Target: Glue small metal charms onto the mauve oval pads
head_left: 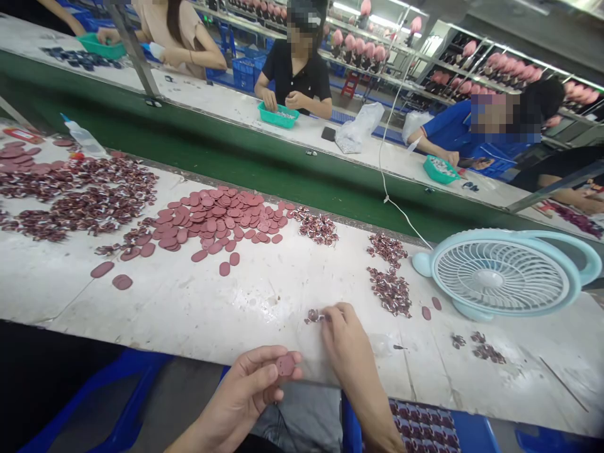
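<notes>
My left hand (pixel 255 384) pinches a flat dusky-red oval piece (pixel 285 365) between thumb and fingers, just off the table's near edge. Small dark marks show on its face. Over the table, the fingers of my right hand (pixel 344 336) are bent together at a few small brown-and-white pieces (pixel 312 316). Whatever those fingertips pinch is mostly hidden. Beyond my hands lies a heap of similar red ovals (pixel 212 217). Small piles of the brown-and-white pieces (pixel 391 290) lie to the right of it. A clear bottle with a dark tip (pixel 384 345) lies beside my right wrist.
A light-blue fan (pixel 500 274) lies at the right, its white cord (pixel 384 176) running upward. At left are a large brown pile (pixel 94 195) and a clear squeeze bottle (pixel 83 137). Several people sit along the opposite bench (pixel 212 104) with green trays (pixel 278 116).
</notes>
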### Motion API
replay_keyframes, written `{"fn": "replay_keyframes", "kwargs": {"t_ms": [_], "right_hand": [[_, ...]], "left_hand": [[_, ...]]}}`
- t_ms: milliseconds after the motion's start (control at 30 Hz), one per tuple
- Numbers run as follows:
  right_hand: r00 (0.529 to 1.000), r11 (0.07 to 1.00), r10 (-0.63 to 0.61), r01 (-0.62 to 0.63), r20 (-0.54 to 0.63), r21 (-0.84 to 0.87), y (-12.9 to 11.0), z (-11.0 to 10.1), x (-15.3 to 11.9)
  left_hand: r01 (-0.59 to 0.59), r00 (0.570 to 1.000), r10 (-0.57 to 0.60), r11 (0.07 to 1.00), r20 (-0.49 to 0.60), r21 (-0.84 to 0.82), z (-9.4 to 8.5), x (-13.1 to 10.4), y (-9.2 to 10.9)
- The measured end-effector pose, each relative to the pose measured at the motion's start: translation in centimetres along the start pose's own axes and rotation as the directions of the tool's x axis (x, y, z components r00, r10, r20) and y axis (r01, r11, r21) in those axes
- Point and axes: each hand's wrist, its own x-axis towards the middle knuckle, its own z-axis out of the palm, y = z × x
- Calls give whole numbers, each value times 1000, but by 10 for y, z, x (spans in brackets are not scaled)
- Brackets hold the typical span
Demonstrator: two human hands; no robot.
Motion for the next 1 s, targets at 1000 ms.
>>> {"fn": "replay_keyframes", "kwargs": {"t_ms": [1000], "right_hand": [[898, 361, 317, -411, 304, 837, -46, -18, -94]], "left_hand": [[-183, 982, 166, 955, 91, 235, 18, 8, -24]]}}
